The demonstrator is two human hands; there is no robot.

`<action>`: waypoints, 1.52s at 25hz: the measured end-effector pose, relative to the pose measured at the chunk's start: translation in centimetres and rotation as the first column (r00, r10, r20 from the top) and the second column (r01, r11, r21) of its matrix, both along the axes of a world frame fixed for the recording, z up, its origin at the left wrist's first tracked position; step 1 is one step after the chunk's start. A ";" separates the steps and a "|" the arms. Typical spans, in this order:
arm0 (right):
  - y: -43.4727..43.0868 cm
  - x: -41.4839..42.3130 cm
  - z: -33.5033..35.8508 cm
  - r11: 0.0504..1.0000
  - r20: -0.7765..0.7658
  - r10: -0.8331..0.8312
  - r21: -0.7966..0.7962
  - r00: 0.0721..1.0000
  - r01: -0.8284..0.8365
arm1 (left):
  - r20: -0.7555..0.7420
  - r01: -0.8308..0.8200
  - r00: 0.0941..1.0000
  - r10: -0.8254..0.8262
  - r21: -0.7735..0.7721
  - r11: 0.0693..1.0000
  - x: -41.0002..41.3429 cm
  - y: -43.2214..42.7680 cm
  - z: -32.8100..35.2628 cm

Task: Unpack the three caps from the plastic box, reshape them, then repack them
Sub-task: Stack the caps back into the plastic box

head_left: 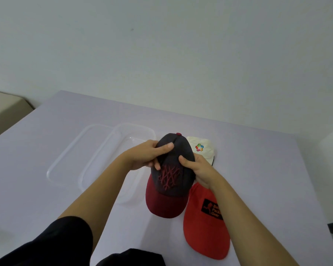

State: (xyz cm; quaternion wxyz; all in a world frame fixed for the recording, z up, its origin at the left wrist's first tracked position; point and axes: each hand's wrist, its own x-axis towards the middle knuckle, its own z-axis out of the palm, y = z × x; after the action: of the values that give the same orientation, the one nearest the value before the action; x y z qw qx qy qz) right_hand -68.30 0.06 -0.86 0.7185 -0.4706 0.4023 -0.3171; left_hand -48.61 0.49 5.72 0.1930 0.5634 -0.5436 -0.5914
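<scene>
A dark navy cap (pixel 171 181) with a maroon brim and red stitched logo is held above the table, brim toward me. My left hand (pixel 148 156) grips its crown from the left, thumb on top. My right hand (pixel 197 167) grips the crown's right side. A red cap (pixel 204 227) with a black patch lies flat on the table under my right forearm. A cream cap (pixel 202 148) with a coloured logo lies just behind my right hand. The clear plastic box (pixel 123 135) stands left of the caps and looks empty.
The box's clear lid (pixel 65 160) lies flat just left of the box. The pale lilac table (pixel 46 198) meets a white wall at the back. A beige cushion (pixel 4 110) sits beyond the table's far left corner.
</scene>
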 end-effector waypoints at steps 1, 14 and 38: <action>0.3 0.1 0.0 1.000 0.019 -0.013 0.011 1.000 0.013 | 0.016 0.046 0.999 -0.047 0.017 0.999 0.2 0.3 0.3; 4.0 0.8 0.6 0.998 -0.098 0.055 -0.036 0.994 -0.059 | 0.060 0.090 0.994 -0.093 0.044 0.995 2.6 3.0 0.6; 7.2 21.4 -5.7 0.929 -0.719 -0.288 -0.049 0.633 0.366 | 0.171 0.143 0.968 -0.182 0.215 0.966 19.1 -5.8 -2.7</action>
State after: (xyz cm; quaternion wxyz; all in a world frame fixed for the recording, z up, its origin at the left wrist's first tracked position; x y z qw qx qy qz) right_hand -46.88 7.21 -6.60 0.4582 -0.4384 0.7433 -0.2130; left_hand -29.50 -5.30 3.01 0.0330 0.5872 -0.5414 -0.6008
